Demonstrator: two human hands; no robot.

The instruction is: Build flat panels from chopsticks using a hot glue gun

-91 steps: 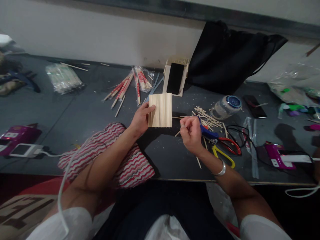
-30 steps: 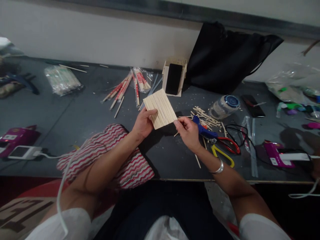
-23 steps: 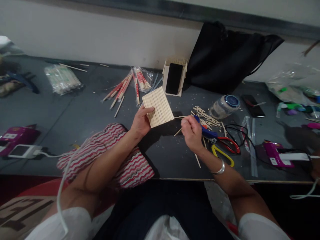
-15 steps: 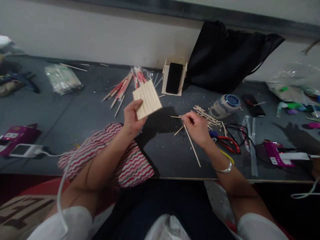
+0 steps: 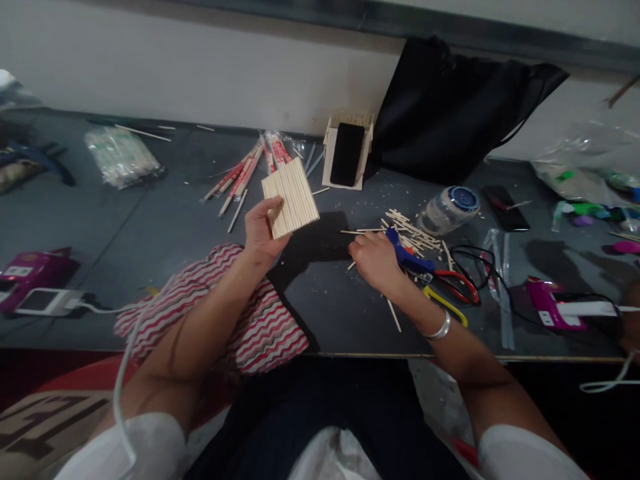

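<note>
My left hand is closed around the lower left edge of a flat panel of pale wooden sticks laid side by side, held up off the table with the thumb on its face. My right hand rests low over the dark table, its fingers curled down and mostly hidden; what they pinch, if anything, does not show. Thin wooden sticks poke out around and below it. Right beside it lies a blue tool with an orange part, like a glue gun. A heap of short cut sticks lies just beyond.
A clear jar with a blue lid stands behind the heap. Red-handled pliers and a yellow handle lie to the right. A phone leans at the back. A striped cloth lies front left, near a white cable.
My right hand has shifted left and turned knuckles up, uncovering more of the blue tool and covering part of the long stick. My left hand still holds the panel, nearly unmoved.
</note>
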